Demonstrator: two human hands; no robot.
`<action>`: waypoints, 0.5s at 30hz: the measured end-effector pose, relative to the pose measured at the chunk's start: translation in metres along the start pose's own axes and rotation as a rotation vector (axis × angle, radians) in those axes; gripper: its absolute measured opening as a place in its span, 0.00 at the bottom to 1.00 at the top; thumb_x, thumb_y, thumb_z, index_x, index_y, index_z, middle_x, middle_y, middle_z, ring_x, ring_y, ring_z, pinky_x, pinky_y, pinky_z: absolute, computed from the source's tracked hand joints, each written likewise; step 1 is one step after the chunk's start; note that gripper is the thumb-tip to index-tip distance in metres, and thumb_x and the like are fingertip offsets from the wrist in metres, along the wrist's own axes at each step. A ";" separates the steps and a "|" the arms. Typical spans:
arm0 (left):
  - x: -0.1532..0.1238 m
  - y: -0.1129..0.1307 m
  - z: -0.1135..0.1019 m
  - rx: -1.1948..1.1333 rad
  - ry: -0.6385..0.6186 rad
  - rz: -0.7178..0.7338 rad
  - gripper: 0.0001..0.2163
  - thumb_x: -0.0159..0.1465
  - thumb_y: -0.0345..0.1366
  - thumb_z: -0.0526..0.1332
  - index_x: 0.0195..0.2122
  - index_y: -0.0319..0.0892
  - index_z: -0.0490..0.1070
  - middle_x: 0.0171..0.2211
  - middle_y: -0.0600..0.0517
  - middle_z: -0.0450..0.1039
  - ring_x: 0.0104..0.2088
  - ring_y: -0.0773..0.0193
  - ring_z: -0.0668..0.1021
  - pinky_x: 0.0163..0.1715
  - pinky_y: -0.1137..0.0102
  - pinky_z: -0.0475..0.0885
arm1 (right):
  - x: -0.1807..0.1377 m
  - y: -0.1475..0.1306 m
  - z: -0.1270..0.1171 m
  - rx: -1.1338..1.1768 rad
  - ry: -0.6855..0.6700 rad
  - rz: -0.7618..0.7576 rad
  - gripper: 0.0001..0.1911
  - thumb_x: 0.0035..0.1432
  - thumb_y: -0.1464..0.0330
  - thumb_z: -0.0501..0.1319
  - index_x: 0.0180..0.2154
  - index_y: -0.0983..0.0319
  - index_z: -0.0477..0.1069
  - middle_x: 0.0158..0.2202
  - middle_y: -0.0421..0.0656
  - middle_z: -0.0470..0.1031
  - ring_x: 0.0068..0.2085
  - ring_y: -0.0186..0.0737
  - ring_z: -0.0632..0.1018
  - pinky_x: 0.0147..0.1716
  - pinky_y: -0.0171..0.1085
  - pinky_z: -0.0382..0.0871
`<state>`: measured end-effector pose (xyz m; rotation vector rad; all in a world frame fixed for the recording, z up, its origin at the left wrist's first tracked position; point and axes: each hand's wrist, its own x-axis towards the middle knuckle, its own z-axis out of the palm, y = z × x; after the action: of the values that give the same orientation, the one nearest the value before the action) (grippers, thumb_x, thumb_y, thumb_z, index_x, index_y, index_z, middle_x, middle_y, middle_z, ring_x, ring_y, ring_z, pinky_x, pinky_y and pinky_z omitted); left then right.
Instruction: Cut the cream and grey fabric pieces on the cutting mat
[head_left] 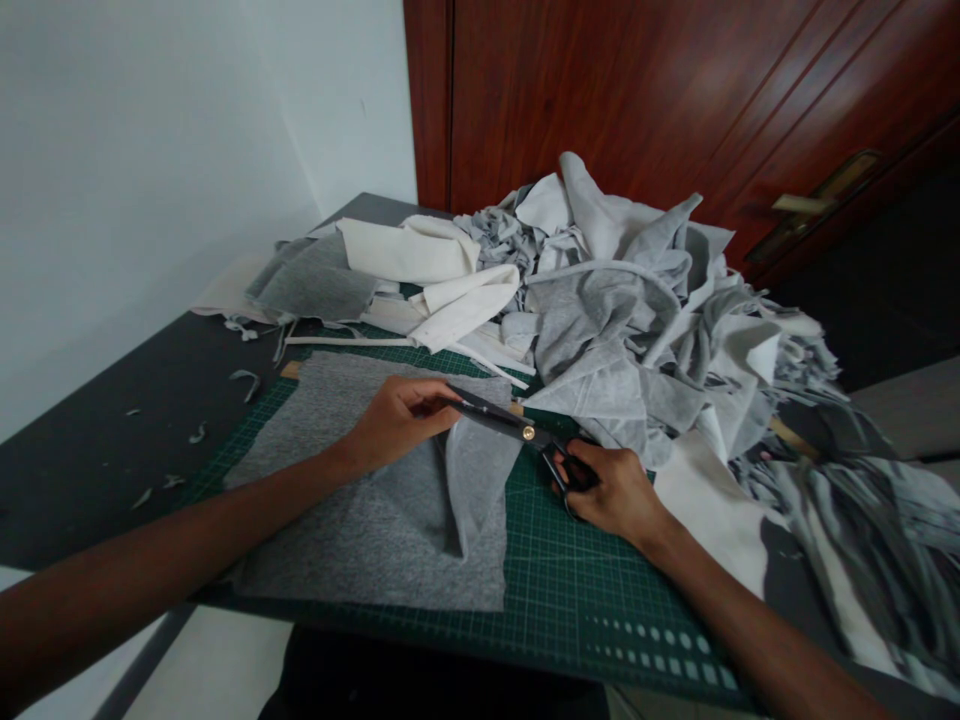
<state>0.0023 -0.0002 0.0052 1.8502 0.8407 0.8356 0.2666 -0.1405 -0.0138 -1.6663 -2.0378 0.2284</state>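
Note:
A grey fabric piece (352, 520) lies flat on the green cutting mat (570, 590), with one flap folded up near its right side. My right hand (611, 490) is closed around the black handles of a pair of scissors (502, 420), whose blades point left across the raised flap. My left hand (397, 420) pinches the fabric's edge right at the blade tips, fingers closed on the cloth.
A big heap of grey and white fabric scraps (622, 310) fills the mat's far and right side. Small offcuts (247, 380) dot the dark table (112, 430) on the left. A white wall stands left, a wooden door (675, 90) behind.

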 end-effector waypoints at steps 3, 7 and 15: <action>0.000 -0.001 0.000 -0.004 -0.003 0.010 0.08 0.56 0.35 0.64 0.33 0.38 0.79 0.22 0.55 0.73 0.21 0.73 0.70 0.19 0.80 0.62 | -0.001 0.002 0.000 0.005 -0.008 -0.006 0.05 0.49 0.72 0.62 0.27 0.60 0.66 0.20 0.34 0.67 0.19 0.28 0.65 0.19 0.30 0.56; 0.000 -0.001 0.000 -0.034 -0.010 0.006 0.07 0.55 0.35 0.64 0.32 0.38 0.79 0.22 0.55 0.72 0.20 0.75 0.68 0.18 0.80 0.60 | -0.001 0.003 0.001 0.009 -0.009 -0.008 0.04 0.49 0.72 0.62 0.27 0.60 0.67 0.20 0.34 0.67 0.19 0.29 0.65 0.19 0.31 0.56; -0.001 0.005 0.000 -0.058 -0.035 0.018 0.06 0.57 0.35 0.63 0.28 0.38 0.77 0.21 0.56 0.70 0.21 0.74 0.69 0.19 0.79 0.61 | -0.001 0.002 0.000 0.001 -0.016 0.000 0.03 0.48 0.72 0.60 0.27 0.60 0.67 0.20 0.34 0.66 0.19 0.29 0.65 0.19 0.31 0.55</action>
<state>0.0032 -0.0026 0.0093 1.8191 0.7716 0.8275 0.2683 -0.1412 -0.0149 -1.6687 -2.0493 0.2438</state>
